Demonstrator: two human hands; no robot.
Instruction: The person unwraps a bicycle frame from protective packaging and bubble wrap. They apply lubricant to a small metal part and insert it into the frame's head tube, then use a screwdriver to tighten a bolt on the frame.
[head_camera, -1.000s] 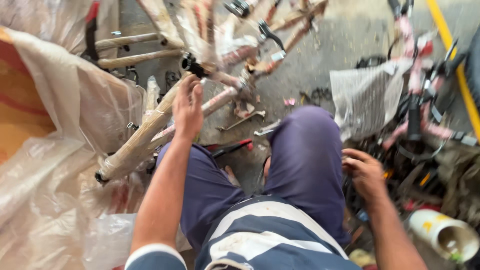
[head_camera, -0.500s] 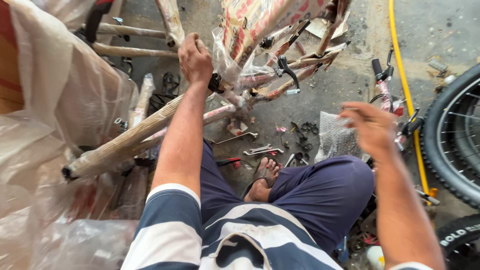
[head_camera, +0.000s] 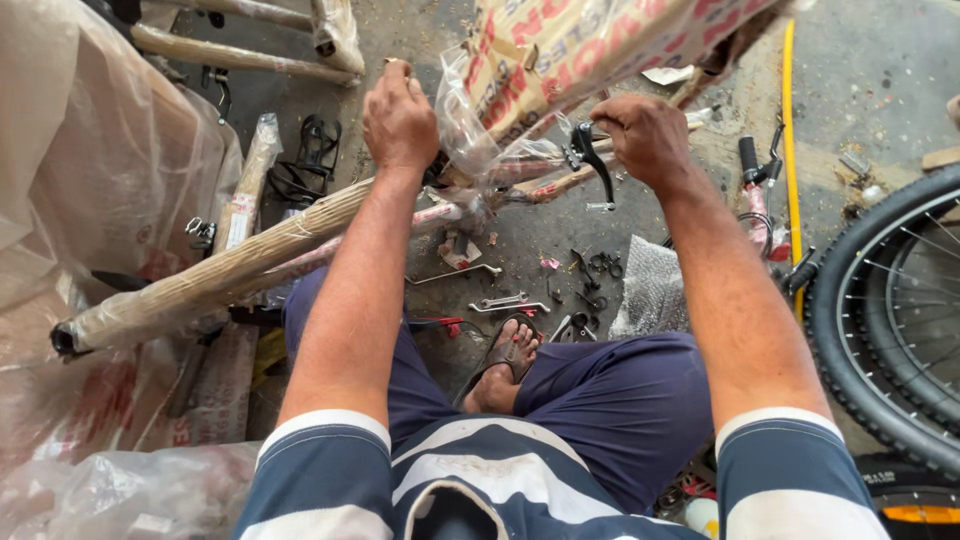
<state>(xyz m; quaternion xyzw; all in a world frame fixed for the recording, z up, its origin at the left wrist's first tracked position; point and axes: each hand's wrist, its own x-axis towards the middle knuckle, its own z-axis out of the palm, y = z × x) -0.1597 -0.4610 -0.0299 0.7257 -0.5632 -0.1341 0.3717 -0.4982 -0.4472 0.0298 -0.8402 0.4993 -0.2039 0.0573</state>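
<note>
Gripping a wrapped bike frame, both hands work at the spot where its tubes meet, near the middle of the view. The left hand has its fingers curled down over the joint and the clear plastic bunched there, closed on the wrapping; what lies under the palm is hidden. The right hand sits at about 3 o'clock from the left, fingers closed around a black brake lever and the bar end beside it.

From the joint, one long tube wrapped in brown paper runs toward 8 o'clock, its open end near the left edge. A cardboard-covered part with red print rises toward 12 o'clock. The frame looks stiff and fairly heavy, likely awkward to swing. The paper should give a dry, sure hold, while the plastic looks slippery, so bare metal or papered tube seems the better place to grasp. The lever looks small and could bend if it carried the load.

Below the hands, wrenches and small black parts lie on the dusty concrete floor. A sandalled foot rests at 6 o'clock. A tyre curves in at 4 o'clock, a yellow hose runs at 2 o'clock, and plastic sheeting fills 9 o'clock.
</note>
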